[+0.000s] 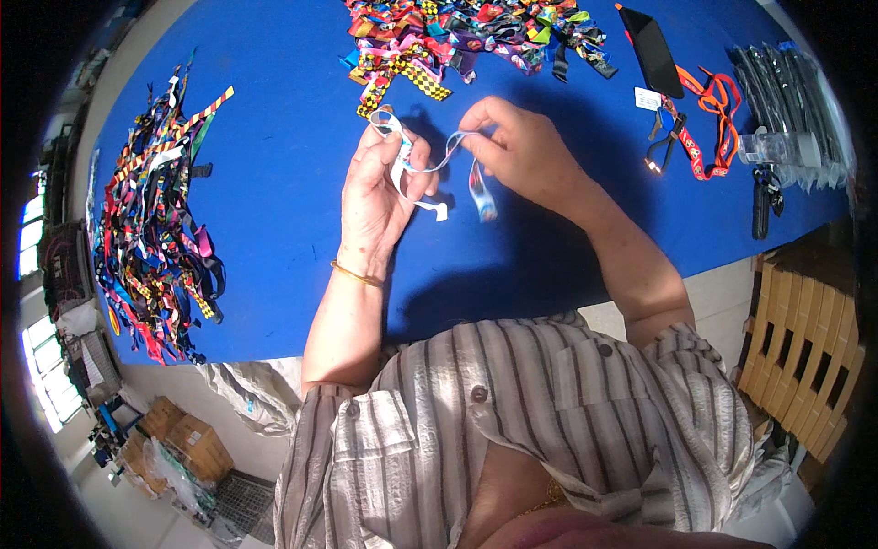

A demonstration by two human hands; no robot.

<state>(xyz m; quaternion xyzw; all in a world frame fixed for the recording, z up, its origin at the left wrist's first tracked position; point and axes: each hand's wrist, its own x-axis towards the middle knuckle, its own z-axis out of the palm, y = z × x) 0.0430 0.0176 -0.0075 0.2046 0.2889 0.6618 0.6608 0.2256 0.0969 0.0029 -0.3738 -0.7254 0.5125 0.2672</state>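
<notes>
A narrow strap (pixel 481 197), white on one side and light blue patterned on the other, is held up over the blue table between my hands. My left hand (pixel 377 183) pinches it between thumb and fingers, with a loop standing above the fingertips and a white end hanging below. Opposite, my right hand (pixel 523 154) grips another stretch of the strap between thumb and forefinger, and a patterned end dangles beneath. The strap curves slackly from one hand to the other. Whether any fitting sits inside the left fingers is hidden.
A long heap of colourful straps (pixel 155 238) lies at the left, another pile (pixel 466 37) at the far middle. To the right are a black phone (pixel 651 53), an orange-red lanyard (pixel 697 151) and plastic-wrapped black packs (pixel 777 101). The blue table's (pixel 274 274) near edge meets my body.
</notes>
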